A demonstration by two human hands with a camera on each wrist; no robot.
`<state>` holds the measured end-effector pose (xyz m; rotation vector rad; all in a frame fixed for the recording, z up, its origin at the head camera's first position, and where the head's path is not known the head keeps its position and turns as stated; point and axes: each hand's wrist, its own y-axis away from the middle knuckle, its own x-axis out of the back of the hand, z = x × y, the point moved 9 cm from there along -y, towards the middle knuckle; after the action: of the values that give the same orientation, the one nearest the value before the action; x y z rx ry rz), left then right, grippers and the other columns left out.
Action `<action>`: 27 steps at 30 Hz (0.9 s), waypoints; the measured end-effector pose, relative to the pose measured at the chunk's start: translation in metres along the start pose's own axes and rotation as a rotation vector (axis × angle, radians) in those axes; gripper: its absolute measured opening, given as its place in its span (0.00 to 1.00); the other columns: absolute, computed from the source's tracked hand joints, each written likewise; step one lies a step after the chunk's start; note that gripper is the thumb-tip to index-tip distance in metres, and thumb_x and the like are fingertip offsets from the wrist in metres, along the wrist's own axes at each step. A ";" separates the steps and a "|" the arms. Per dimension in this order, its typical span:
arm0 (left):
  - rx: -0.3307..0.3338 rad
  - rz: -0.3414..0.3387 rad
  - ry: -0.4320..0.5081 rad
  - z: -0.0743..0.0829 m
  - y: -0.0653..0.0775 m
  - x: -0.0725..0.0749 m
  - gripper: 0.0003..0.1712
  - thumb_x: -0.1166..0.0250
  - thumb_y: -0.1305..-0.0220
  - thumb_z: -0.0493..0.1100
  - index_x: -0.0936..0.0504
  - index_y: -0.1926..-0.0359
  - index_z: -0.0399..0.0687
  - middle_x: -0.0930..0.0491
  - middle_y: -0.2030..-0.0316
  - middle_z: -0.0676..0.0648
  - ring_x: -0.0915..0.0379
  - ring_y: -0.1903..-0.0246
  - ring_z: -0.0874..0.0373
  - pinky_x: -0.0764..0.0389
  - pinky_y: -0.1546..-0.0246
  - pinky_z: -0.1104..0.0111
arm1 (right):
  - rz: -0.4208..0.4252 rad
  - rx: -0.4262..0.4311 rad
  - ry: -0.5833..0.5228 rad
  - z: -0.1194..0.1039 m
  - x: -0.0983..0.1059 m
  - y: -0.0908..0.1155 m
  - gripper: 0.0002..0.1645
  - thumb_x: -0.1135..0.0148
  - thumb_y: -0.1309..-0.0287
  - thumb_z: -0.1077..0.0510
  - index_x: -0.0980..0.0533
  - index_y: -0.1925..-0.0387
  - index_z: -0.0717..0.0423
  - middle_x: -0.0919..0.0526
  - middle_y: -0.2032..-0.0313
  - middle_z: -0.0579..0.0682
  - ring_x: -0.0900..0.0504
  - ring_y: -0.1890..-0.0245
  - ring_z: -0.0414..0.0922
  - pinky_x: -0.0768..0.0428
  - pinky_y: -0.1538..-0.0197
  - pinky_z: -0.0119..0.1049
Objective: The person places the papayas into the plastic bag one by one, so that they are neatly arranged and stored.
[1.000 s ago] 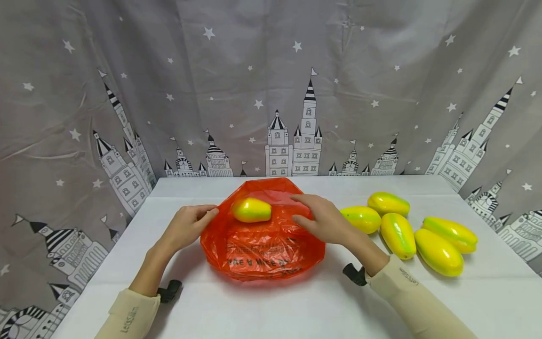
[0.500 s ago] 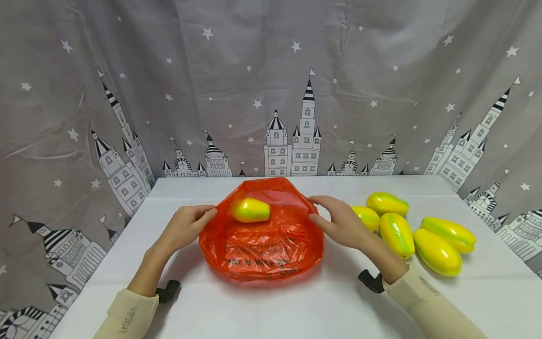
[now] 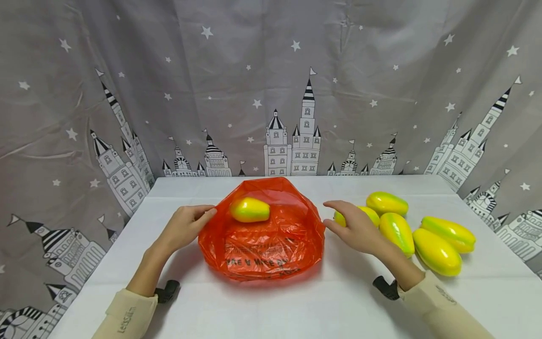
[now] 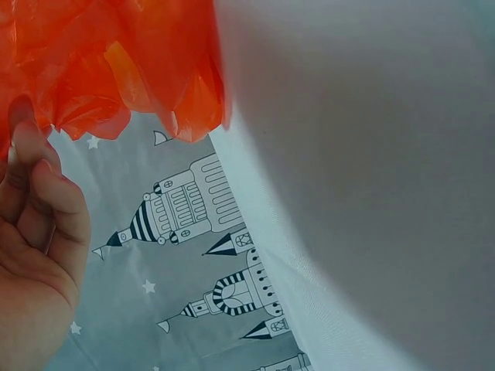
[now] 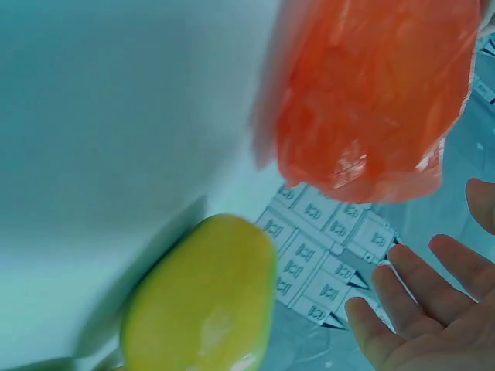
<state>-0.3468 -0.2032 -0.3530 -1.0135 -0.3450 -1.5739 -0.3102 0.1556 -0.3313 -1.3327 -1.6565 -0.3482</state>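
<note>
One fruit is lying inside the bag near the middle of the frame, while five loose fruits are sitting on the table at the right, so to my eye the bagging is only just getting going, with most of the lot left to do. The left hand is pinching the bag's rim at its left edge; the right hand is hovering empty just beside the opposite edge, thumb and fingers apart, partly hiding one loose fruit.
</note>
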 end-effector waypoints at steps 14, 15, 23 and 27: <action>0.017 -0.011 0.013 -0.003 -0.001 -0.001 0.23 0.42 0.27 0.49 0.18 0.46 0.32 0.17 0.52 0.37 0.20 0.53 0.42 0.19 0.52 0.50 | 0.001 -0.002 0.117 0.028 0.009 0.008 0.30 0.34 0.39 0.57 0.28 0.39 0.67 0.30 0.38 0.69 0.42 0.32 0.70 0.45 0.32 0.66; 0.014 -0.011 0.014 -0.003 -0.002 -0.001 0.23 0.42 0.27 0.48 0.18 0.46 0.32 0.17 0.52 0.37 0.20 0.53 0.42 0.19 0.52 0.50 | -0.001 -0.004 0.130 0.030 0.008 0.009 0.30 0.34 0.40 0.57 0.28 0.39 0.67 0.30 0.37 0.70 0.43 0.32 0.70 0.45 0.32 0.66; 0.013 -0.013 0.013 -0.004 -0.002 -0.001 0.23 0.42 0.27 0.49 0.18 0.46 0.31 0.17 0.52 0.36 0.19 0.53 0.42 0.19 0.53 0.50 | -0.002 0.001 0.181 0.035 0.009 0.011 0.33 0.32 0.42 0.56 0.29 0.38 0.68 0.31 0.38 0.72 0.41 0.34 0.72 0.45 0.33 0.67; 0.014 -0.014 0.010 -0.005 -0.001 -0.002 0.23 0.42 0.27 0.48 0.18 0.46 0.31 0.17 0.52 0.36 0.19 0.53 0.42 0.19 0.52 0.50 | -0.001 0.011 0.191 0.037 0.008 0.011 0.34 0.31 0.44 0.58 0.29 0.39 0.69 0.30 0.39 0.73 0.39 0.35 0.72 0.44 0.34 0.67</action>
<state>-0.3502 -0.2049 -0.3567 -0.9942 -0.3571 -1.5868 -0.3176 0.1908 -0.3471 -1.2502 -1.4972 -0.4519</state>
